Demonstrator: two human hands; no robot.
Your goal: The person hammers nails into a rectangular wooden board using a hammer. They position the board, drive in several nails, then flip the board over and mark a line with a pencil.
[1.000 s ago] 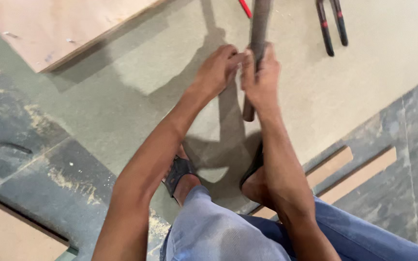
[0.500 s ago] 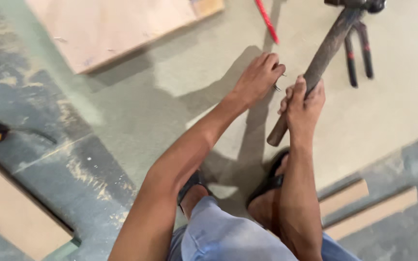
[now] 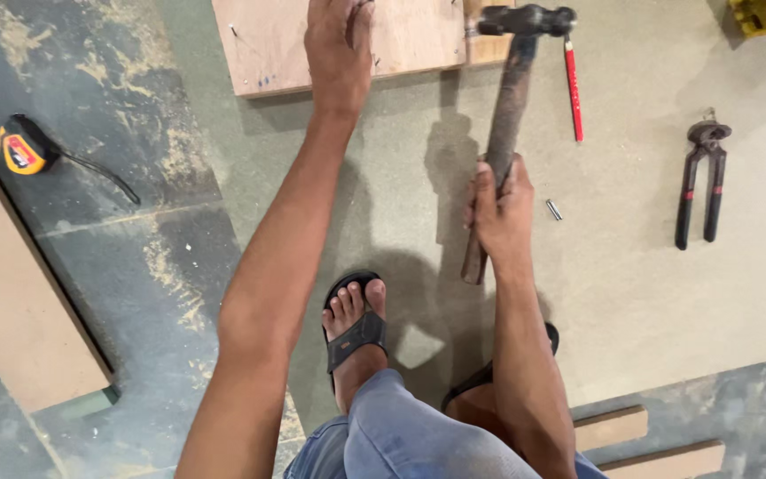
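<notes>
Right grip (image 3: 500, 208) clamped on hammer (image 3: 505, 124): dark worn handle, black head; left grip (image 3: 339, 49) seemingly flat on plywood (image 3: 410, 35).

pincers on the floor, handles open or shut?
Nearly shut: the pincers lie flat on the floor, jaws closed, with only a narrow gap between the two red-and-black handles.

This is a carpentry workshop, with the work done on the floor (image 3: 135, 266). Pale sawdust is scattered over the dark stone floor (image 3: 170, 160), and a large sheet of fibreboard (image 3: 649, 293) lies flat across it. A plywood panel (image 3: 401, 35) rests at the sheet's far edge, and offcut strips (image 3: 613, 427) lie by its near edge. Hand tools lie about: a hammer (image 3: 503, 133), pincers (image 3: 702, 182) (red and black handles), a red pencil (image 3: 572, 89) and a yellow tape measure (image 3: 21, 149). Another board (image 3: 11, 310) lies along the floor's left edge.
</notes>
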